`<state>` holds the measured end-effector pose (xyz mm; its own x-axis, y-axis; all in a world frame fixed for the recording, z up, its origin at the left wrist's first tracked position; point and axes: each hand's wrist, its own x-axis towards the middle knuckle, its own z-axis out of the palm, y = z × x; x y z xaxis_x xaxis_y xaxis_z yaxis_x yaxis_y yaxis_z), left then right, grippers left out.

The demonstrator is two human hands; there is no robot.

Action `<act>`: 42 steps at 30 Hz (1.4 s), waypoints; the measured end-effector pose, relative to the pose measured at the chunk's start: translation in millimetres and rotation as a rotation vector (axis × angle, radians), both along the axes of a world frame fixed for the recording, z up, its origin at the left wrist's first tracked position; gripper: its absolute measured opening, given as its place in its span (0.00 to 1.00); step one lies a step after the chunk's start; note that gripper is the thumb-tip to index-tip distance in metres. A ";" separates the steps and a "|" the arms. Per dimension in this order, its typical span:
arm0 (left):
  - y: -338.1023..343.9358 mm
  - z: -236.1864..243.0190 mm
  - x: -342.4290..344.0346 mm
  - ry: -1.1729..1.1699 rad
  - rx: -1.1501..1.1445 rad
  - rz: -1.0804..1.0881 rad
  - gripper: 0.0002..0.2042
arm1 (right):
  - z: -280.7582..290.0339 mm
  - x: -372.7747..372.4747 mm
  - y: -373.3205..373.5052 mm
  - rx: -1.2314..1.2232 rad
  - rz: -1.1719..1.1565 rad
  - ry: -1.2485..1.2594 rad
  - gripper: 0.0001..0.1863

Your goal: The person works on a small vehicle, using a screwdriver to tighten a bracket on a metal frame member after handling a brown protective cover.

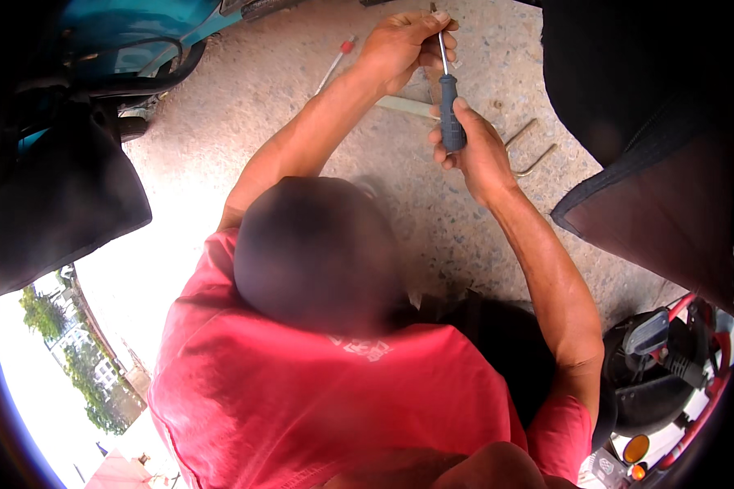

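Screwdriver [449,88]: right fingers [440,151] gripping handle [451,114], left fingers [450,38] pinching shaft [443,55]; black fabric edge [556,81] rightward.

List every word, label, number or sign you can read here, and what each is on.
No text is readable.
Red shirt: white print, too blurred to read.
Pale panel beside the orange light, lower right: a mark, too small to read.
Screwdriver: no readable lettering.

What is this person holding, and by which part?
A screwdriver: the right hand grips its dark handle. The left hand is at the far end of the metal shaft; whether it grips anything can't be told.
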<state>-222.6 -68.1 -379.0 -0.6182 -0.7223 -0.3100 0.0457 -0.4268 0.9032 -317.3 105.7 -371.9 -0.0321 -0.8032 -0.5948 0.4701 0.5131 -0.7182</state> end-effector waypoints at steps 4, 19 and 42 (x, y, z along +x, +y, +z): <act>2.7 0.3 -0.6 -0.008 -0.031 0.013 0.15 | -0.7 9.8 -10.2 0.001 -0.190 -0.157 0.28; 7.8 -3.0 3.4 0.007 -0.107 -0.010 0.14 | 6.9 30.4 -13.5 0.012 -0.336 -0.297 0.27; 8.3 5.5 0.5 0.004 -0.129 -0.001 0.13 | 12.1 25.8 -17.5 0.013 -0.305 -0.646 0.25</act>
